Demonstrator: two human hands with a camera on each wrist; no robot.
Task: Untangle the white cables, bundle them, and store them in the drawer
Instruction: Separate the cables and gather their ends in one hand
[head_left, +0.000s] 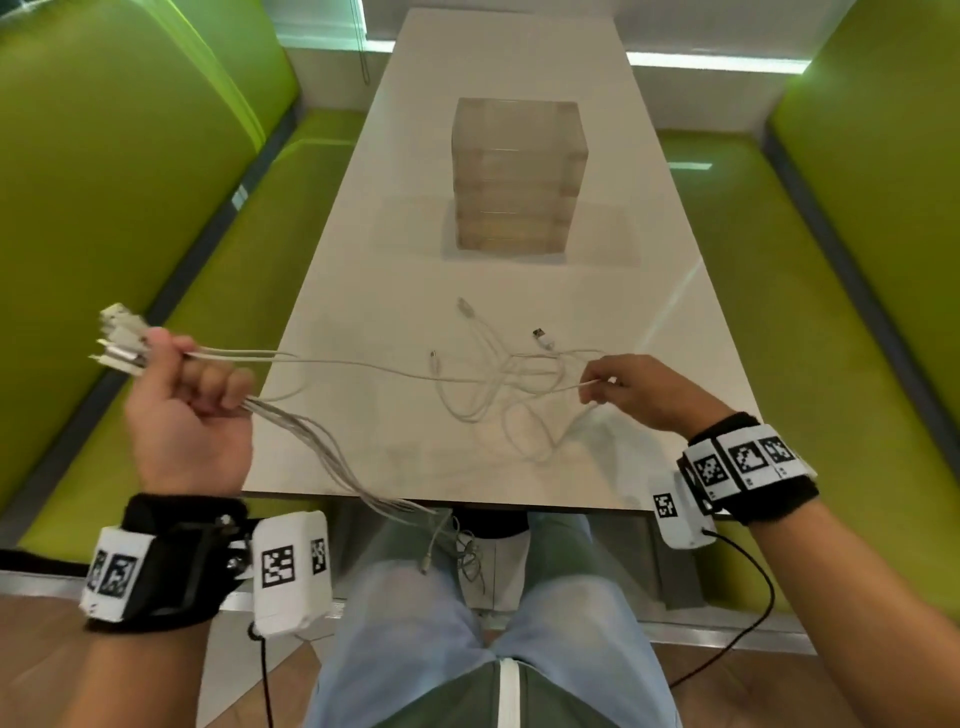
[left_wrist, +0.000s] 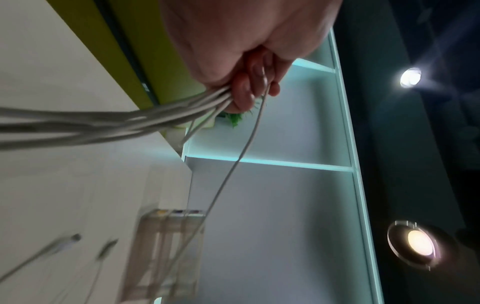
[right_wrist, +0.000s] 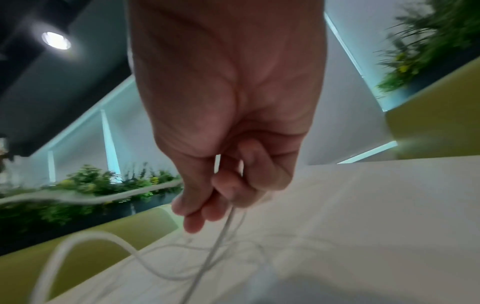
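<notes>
**Separating Cables at a Booth Table**

Green upholstered benches (head_left: 156, 322) flanked a long pale table (head_left: 519, 67), with a clear stacked drawer unit (head_left: 517, 176) standing at its far middle, all drawers apparently closed. At near left, raised beyond the table edge, the left hand (head_left: 182, 410) was fisted around a sheaf of white cables (head_left: 311, 441), connector ends (head_left: 122, 338) fanned above the fist and loose tails hanging over the near edge toward the lap; gathering plugs at 1 end probably kept the freed cables aligned for bundling. At near right, the right hand (head_left: 639, 389) pinched a single strand between thumb and fingertips, just beside the remaining tangle (head_left: 509, 384) lying on the table. A taut strand ran between the 2 hands, held well apart, seemingly to draw it free of the loops. Bundling and storage remained undone.
</notes>
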